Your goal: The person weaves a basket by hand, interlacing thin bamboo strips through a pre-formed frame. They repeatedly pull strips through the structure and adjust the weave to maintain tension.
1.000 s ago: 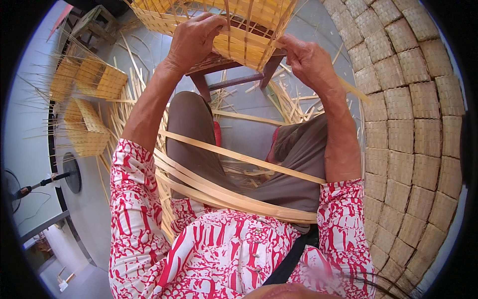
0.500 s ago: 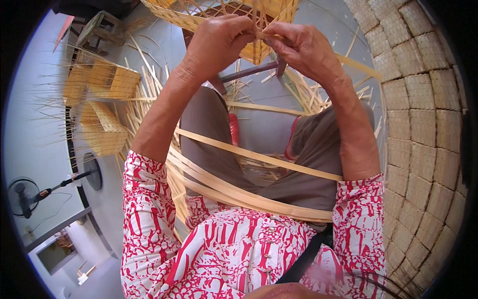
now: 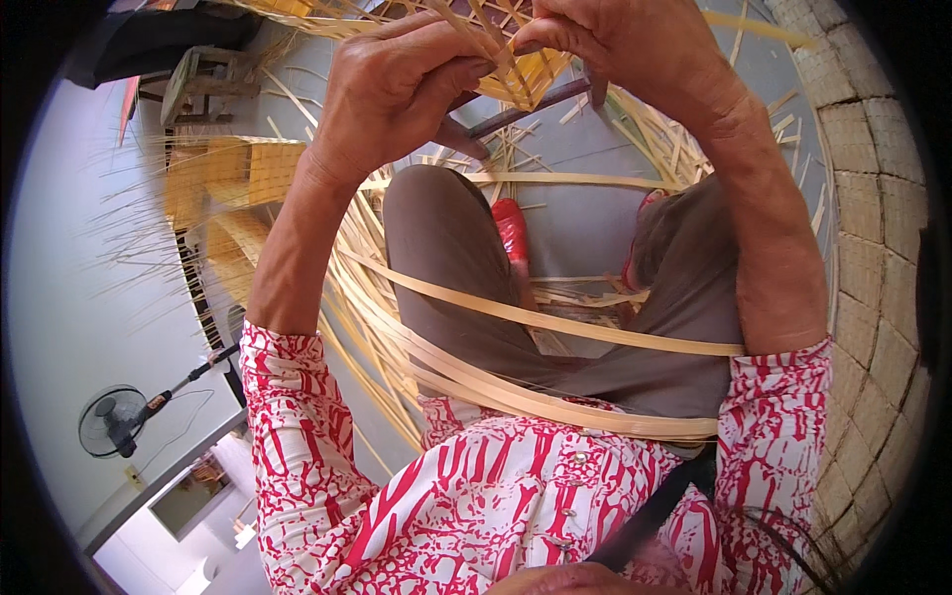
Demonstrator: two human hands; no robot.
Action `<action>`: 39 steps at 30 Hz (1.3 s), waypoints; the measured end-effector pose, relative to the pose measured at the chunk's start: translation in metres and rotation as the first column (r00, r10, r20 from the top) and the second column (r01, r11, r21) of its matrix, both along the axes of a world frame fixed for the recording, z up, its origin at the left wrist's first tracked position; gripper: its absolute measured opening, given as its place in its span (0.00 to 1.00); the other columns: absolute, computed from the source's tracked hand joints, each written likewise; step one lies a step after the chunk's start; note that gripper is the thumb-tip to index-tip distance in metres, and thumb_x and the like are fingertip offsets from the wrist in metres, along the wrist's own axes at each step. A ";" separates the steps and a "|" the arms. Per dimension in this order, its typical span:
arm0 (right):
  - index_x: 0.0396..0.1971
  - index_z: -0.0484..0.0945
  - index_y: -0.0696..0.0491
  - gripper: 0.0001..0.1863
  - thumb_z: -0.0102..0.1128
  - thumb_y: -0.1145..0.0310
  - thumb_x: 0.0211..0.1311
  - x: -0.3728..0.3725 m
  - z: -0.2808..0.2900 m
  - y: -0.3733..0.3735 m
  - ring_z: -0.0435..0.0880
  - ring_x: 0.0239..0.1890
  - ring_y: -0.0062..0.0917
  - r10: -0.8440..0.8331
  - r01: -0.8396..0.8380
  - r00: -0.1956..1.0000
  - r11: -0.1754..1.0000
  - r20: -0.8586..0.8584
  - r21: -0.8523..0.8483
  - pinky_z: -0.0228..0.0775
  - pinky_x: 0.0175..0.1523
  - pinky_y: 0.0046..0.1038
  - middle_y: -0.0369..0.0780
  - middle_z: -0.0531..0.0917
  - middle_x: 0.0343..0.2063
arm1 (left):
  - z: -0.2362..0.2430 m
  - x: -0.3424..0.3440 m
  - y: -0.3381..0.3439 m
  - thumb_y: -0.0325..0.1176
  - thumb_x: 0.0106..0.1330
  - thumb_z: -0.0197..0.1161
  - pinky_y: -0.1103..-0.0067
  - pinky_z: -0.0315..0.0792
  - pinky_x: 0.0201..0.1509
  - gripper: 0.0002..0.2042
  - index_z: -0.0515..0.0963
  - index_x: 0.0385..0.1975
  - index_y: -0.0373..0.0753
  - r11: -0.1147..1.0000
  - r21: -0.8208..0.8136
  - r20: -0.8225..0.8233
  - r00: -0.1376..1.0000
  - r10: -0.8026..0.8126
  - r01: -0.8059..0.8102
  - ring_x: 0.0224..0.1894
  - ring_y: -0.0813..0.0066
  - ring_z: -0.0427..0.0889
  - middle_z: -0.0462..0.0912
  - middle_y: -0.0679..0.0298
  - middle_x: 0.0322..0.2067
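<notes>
At the top edge of the view is a partly woven basket [image 3: 535, 81] of pale bamboo strips, its far part cut off. My left hand [image 3: 402, 94] pinches a thin bamboo strip [image 3: 504, 59] at the basket's near side, thumb against fingers. My right hand [image 3: 635, 59] is closed close beside it, thumb and forefinger gripping at the same spot. Another pale strip [image 3: 762, 28] sticks out to the right beyond my right hand. The exact crossing between the fingertips is partly hidden.
Long loose strips [image 3: 535, 402] lie across my lap. Cut strips [image 3: 645, 139] litter the floor, with more heaped at left. Woven baskets [image 3: 223, 183] with spiky ends stand left, near a wooden stool [image 3: 203, 84] and a fan [image 3: 114, 420]. Stacked woven blocks [image 3: 863, 198] line the right.
The view has shifted, so the lap and room sit differently. Both hands appear larger and higher, and less of the basket shows. My fingers stay pinched at the weave.
</notes>
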State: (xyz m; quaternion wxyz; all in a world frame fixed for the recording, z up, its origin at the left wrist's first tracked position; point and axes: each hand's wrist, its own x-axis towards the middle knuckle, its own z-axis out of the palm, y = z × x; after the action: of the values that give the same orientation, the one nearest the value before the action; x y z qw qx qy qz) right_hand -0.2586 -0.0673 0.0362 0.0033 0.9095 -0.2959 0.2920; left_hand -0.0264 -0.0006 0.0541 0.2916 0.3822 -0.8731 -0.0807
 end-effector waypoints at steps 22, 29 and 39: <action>0.17 0.75 0.53 0.18 0.66 0.57 0.58 -0.001 0.011 -0.009 0.81 0.24 0.43 0.288 -0.290 0.952 0.957 0.100 0.002 0.71 0.30 0.41 0.45 0.79 0.18 | 0.009 0.008 -0.010 0.32 0.65 0.70 0.81 0.79 0.40 0.13 0.74 0.40 0.33 0.979 -0.021 0.117 0.973 -0.199 0.202 0.36 0.79 0.84 0.78 0.63 0.35; 0.32 0.78 0.51 0.12 0.62 0.57 0.65 0.025 0.010 -0.009 0.82 0.34 0.38 0.172 -0.156 0.979 0.978 0.112 -0.139 0.72 0.38 0.39 0.39 0.83 0.28 | -0.004 0.003 0.019 0.28 0.59 0.73 0.80 0.78 0.35 0.09 0.83 0.37 0.35 0.940 0.095 -0.275 0.899 0.341 -0.328 0.31 0.78 0.86 0.85 0.63 0.28; 0.46 0.77 0.56 0.10 0.50 0.67 0.75 0.047 -0.041 -0.011 0.86 0.43 0.30 -0.495 -0.603 0.516 0.369 0.699 0.707 0.78 0.51 0.32 0.42 0.86 0.37 | -0.043 0.044 0.000 0.26 0.60 0.71 0.80 0.75 0.35 0.04 0.84 0.31 0.34 0.912 0.092 -0.450 0.800 0.397 -0.401 0.29 0.78 0.81 0.83 0.63 0.26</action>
State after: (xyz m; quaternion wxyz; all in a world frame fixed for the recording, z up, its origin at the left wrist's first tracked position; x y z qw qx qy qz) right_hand -0.2116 -0.0783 -0.0051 -0.6643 0.4768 -0.3257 0.4748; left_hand 0.0172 -0.0006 0.0107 0.5014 0.5259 -0.6795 -0.1020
